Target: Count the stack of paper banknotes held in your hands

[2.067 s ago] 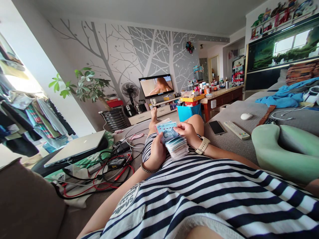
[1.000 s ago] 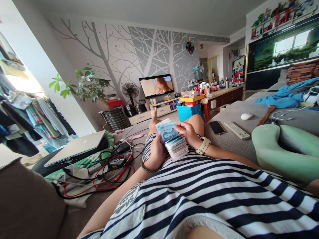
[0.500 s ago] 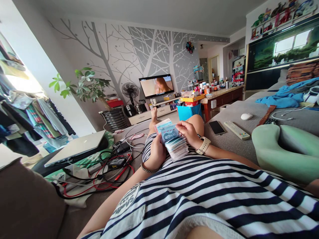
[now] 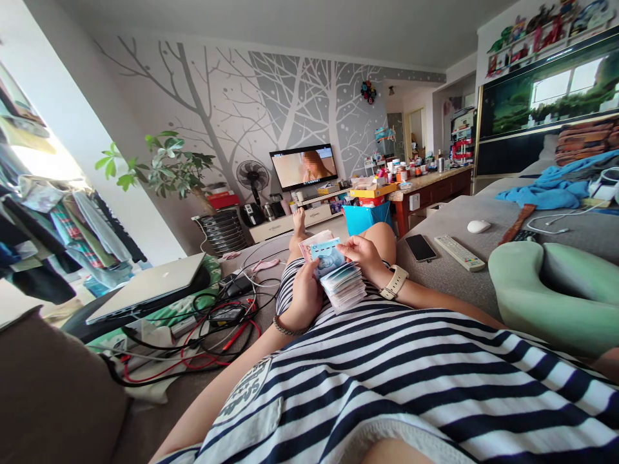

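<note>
Laptop (image 4: 149, 283), silver, lid shut, smooth flat slab on green patterned cloth. Cables (image 4: 207, 332), black, red and white, glossy and looped in a tangle. Left hand (image 4: 304, 293), braided bracelet (image 4: 289, 327) at the wrist, thumb pressed over the paper it grips. Banknotes (image 4: 329, 259), one thick paper bundle, blue and pinkish, held above the lap between the two hands; I see its lower end fanned into thin layered edges. Right hand (image 4: 363, 256), thumb and finger pinching the upper right edge of the top note. Watch (image 4: 394, 282), cream strap, on that wrist. Phone (image 4: 420, 247), dark glassy rectangle, on grey woven upholstery. Remote (image 4: 459, 252), pale, long, studded with buttons. Mouse (image 4: 478, 226), white, smooth oval. Neck pillow (image 4: 515, 293), soft green, curved. Writing: laptop logo, illegible; round shirt print (image 4: 249, 386), dark characters I cannot read; top note, blue portrait, its numerals too small for me to confirm; television (image 4: 304, 167), caption line, unreadable from here.
</note>
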`<action>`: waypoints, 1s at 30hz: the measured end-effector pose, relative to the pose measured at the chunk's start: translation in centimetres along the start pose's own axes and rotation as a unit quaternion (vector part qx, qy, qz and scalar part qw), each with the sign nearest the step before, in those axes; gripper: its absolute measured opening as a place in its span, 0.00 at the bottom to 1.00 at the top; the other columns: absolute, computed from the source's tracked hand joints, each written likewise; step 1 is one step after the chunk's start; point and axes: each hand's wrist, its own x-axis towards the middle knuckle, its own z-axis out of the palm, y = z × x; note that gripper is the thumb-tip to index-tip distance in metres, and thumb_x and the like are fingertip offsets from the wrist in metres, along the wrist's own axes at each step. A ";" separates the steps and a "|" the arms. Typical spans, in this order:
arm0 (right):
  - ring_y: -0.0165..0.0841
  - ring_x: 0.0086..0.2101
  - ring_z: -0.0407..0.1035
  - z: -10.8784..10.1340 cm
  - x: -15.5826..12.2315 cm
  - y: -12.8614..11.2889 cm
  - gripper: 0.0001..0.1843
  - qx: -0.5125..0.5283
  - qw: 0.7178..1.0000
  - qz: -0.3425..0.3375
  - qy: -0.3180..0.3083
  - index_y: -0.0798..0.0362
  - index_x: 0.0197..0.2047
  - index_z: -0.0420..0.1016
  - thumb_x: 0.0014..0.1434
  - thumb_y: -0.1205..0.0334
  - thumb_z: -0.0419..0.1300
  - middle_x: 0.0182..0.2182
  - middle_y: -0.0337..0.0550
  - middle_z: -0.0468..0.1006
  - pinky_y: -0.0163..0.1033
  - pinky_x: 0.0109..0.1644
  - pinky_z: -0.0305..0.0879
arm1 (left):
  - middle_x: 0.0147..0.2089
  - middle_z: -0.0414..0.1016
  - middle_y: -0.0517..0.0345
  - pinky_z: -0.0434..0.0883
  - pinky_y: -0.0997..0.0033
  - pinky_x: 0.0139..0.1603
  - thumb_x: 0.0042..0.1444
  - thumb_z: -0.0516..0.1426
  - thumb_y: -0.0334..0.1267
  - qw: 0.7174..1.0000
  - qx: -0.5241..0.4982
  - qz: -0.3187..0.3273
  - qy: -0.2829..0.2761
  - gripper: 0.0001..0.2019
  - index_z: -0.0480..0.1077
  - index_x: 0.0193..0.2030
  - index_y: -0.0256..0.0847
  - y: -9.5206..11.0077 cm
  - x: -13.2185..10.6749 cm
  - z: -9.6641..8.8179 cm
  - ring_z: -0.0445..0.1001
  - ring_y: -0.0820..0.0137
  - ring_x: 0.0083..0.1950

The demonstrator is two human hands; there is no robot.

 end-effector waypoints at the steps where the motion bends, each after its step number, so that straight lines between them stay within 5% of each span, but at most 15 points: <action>1: 0.30 0.27 0.62 0.0 0.1 0.1 0.28 -0.003 1.000 0.003 0.005 0.51 0.27 0.66 0.50 0.35 0.68 0.23 0.35 0.69 0.36 0.32 0.58 | 0.39 0.83 0.50 0.75 0.55 0.55 0.45 0.67 0.39 1.000 0.004 0.001 -0.002 0.13 0.77 0.38 0.38 0.1 -0.1 0.0 0.81 0.53 0.50; 13: 0.31 0.27 0.60 0.0 0.1 0.0 0.24 0.012 1.000 0.004 -0.004 0.52 0.28 0.68 0.51 0.38 0.66 0.24 0.36 0.68 0.37 0.32 0.56 | 0.40 0.82 0.50 0.76 0.53 0.51 0.51 0.65 0.40 1.000 0.004 0.004 -0.015 0.10 0.77 0.40 0.40 -0.3 0.1 -0.3 0.80 0.52 0.50; 18: 0.30 0.27 0.60 -0.1 0.0 0.0 0.23 0.005 1.000 -0.011 -0.002 0.52 0.27 0.67 0.53 0.40 0.65 0.24 0.36 0.67 0.36 0.32 0.56 | 0.39 0.82 0.51 0.77 0.57 0.47 0.53 0.63 0.41 1.000 0.004 0.004 -0.002 0.11 0.78 0.42 0.40 -0.7 0.6 -0.6 0.80 0.57 0.45; 30: 0.33 0.31 0.68 0.0 0.0 -0.4 0.20 0.035 0.999 -0.018 0.019 0.52 0.30 0.72 0.50 0.43 0.68 0.27 0.39 0.75 0.38 0.35 0.64 | 0.25 0.71 0.62 0.72 0.70 0.35 0.51 0.65 0.39 0.999 -0.001 0.028 0.041 0.08 0.70 0.29 0.41 -1.0 1.2 -1.1 0.69 0.72 0.27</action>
